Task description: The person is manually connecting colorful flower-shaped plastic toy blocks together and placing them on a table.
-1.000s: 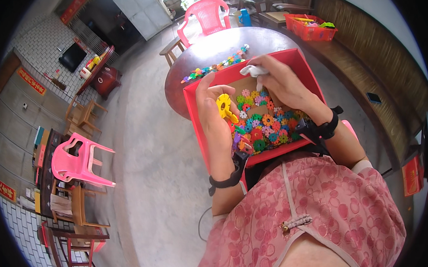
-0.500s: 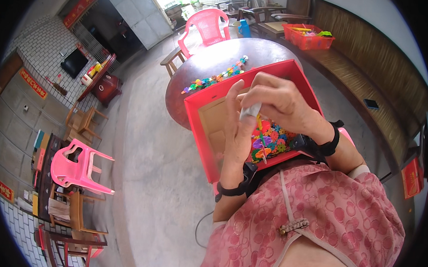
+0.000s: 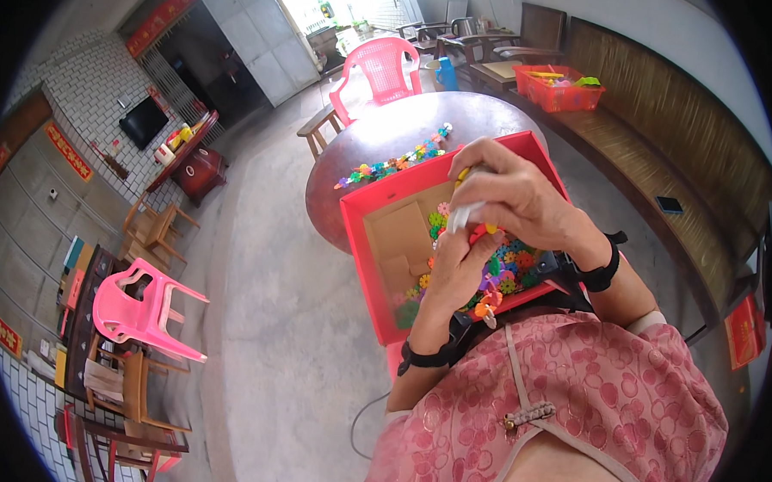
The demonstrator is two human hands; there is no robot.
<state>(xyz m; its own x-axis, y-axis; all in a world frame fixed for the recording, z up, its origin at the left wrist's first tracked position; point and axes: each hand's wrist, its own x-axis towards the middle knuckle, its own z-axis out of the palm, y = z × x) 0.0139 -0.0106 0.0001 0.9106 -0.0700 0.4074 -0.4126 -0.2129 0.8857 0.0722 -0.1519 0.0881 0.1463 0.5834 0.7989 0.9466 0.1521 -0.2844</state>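
Above the red box (image 3: 364, 240), my left hand (image 3: 453, 278) pinches a strand of linked flower-shaped plastic discs (image 3: 488, 304), which hangs down below the fingers in red, orange and white. My right hand (image 3: 526, 200) meets it from above with bent fingers; a yellow disc (image 3: 463, 175) shows at its fingertips. Between both hands there is a blurred whitish patch (image 3: 463, 215) whose kind I cannot make out. Many loose coloured discs (image 3: 516, 262) lie in the box, partly hidden by my hands.
A round dark table (image 3: 338, 166) stands beyond the box, with a long chain of joined discs (image 3: 398, 162) on it. Behind it is a pink chair (image 3: 381, 68). A red basket (image 3: 565, 95) and a phone (image 3: 668, 204) rest on the wooden bench (image 3: 644, 157) to the right.
My left hand has lowered and turned, its fingers now curled in. A yellow disc has come into sight at my right fingertips. The hanging strand has swung a little to the right.
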